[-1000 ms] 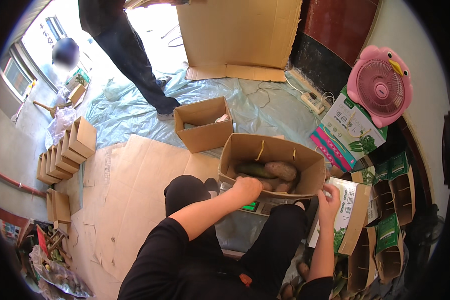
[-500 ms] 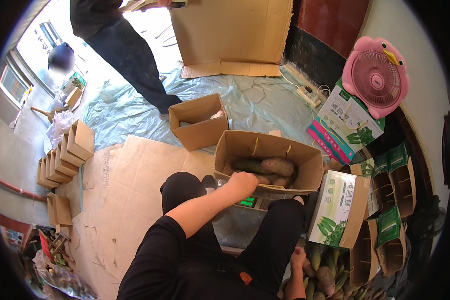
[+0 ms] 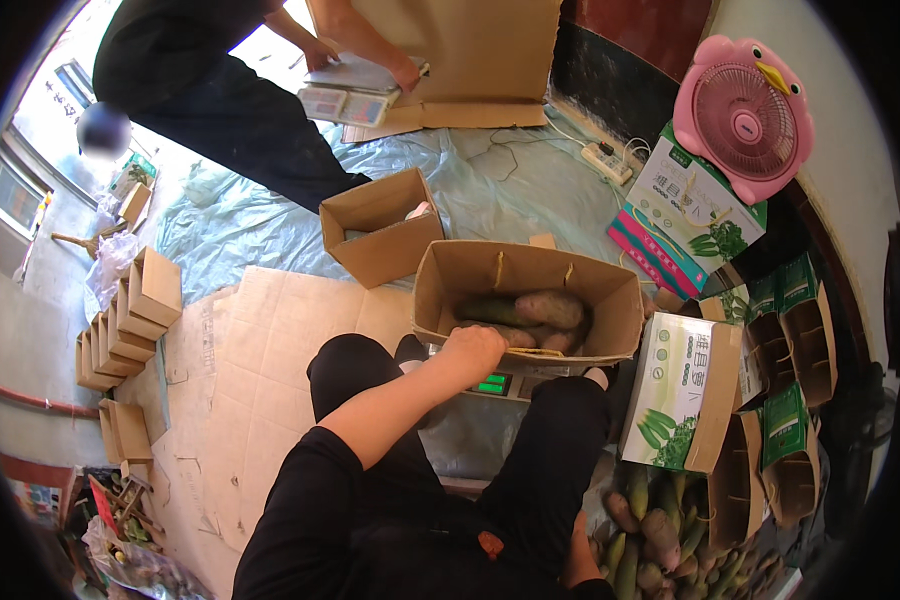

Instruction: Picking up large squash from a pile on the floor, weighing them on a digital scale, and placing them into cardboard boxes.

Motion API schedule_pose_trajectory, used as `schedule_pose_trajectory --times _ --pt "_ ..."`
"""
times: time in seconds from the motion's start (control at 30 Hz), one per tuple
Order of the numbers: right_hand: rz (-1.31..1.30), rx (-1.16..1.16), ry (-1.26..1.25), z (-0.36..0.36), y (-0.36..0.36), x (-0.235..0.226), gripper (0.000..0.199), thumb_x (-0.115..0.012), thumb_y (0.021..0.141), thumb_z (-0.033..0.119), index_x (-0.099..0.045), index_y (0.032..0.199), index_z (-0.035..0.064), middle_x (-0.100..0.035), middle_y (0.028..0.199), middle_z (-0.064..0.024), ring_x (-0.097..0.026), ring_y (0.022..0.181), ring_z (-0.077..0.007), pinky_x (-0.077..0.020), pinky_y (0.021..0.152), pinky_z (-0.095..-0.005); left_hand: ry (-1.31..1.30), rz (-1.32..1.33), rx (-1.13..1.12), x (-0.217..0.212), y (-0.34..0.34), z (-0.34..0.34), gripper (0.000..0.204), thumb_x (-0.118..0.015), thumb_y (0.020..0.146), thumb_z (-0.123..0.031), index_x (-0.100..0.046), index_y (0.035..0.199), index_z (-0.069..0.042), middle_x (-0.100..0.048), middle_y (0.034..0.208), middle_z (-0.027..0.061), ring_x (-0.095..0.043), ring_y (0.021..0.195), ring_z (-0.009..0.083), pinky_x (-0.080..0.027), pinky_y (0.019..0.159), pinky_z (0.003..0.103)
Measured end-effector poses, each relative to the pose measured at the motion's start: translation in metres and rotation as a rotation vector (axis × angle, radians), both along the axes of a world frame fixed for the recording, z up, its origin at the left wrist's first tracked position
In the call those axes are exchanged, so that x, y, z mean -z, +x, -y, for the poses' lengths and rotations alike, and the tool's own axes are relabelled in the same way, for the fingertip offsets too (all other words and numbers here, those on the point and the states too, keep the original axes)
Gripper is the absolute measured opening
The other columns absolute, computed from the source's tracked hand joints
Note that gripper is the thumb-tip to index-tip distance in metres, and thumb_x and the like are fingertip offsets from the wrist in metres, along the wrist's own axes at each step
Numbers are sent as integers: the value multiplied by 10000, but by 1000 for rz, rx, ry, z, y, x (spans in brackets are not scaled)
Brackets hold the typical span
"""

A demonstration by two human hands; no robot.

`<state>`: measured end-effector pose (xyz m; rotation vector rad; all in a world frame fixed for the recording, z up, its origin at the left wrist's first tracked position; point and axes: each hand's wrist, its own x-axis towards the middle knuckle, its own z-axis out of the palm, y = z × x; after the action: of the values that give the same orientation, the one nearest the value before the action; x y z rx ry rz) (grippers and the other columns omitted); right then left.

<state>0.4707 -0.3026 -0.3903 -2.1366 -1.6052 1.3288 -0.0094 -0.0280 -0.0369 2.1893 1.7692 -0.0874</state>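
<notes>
open carton (image 3: 615,315): brown cardboard, matt, smooth | cord handles (image 3: 500,270): yellow twisted cord | vegetables (image 3: 550,310): dull, rough-skinned | white printed box (image 3: 660,385): coated card, slight sheen | floor sheet (image 3: 205,235): blue plastic film, glossy, crinkled | flattened cardboard (image 3: 270,360): matt, creased | fan (image 3: 685,115): pink plastic, smooth, shiny | trousers (image 3: 550,440): black cloth, matt

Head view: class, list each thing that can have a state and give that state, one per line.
Near carton: open, holding vegetables
Left hand: closed at the near carton's rim
Green display: lit
Far carton: open
Far scale: held by a co-worker
Power strip: cords plugged in
Plastic sheet: spread out, wrinkled
Pink fan: cannot tell whether running
</notes>
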Motion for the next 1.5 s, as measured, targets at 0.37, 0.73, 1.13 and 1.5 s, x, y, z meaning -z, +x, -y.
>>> schedule_pose_trajectory --times 0.37,0.73,1.13,1.5 --pt "67 23 -80 5 -19 16 315 -641 792 278 -646 907 -16 -664 863 -207 -651 854 -298 -485 724 -398 -14 7 23 -15 2 0 242 -592 714 -13 -638 948 -55 -626 949 146 -640 901 320 -536 742 415" --pt "119 30 -134 31 -3 42 338 -641 787 301 -646 912 -13 -662 870 -212 -650 862 -319 -485 730 -406 -56 -6 43 -14 3 -2 227 -599 720 -13 -628 943 -46 -622 967 145 -626 928 325 -528 761 414" --pt "173 28 -188 41 -10 67 362 -642 782 326 -647 916 -10 -661 878 -218 -648 872 -342 -485 736 -414 -15 11 28 -14 -1 0 215 -590 724 -12 -633 930 -54 -619 948 144 -626 910 329 -523 762 417" --pt "134 32 -226 31 -20 58 396 -635 778 379 -654 901 3 -647 907 -241 -622 914 -401 -484 755 -437 -14 -3 24 -12 -2 -1 205 -564 735 -15 -633 924 -52 -622 936 142 -630 904 324 -526 754 414"
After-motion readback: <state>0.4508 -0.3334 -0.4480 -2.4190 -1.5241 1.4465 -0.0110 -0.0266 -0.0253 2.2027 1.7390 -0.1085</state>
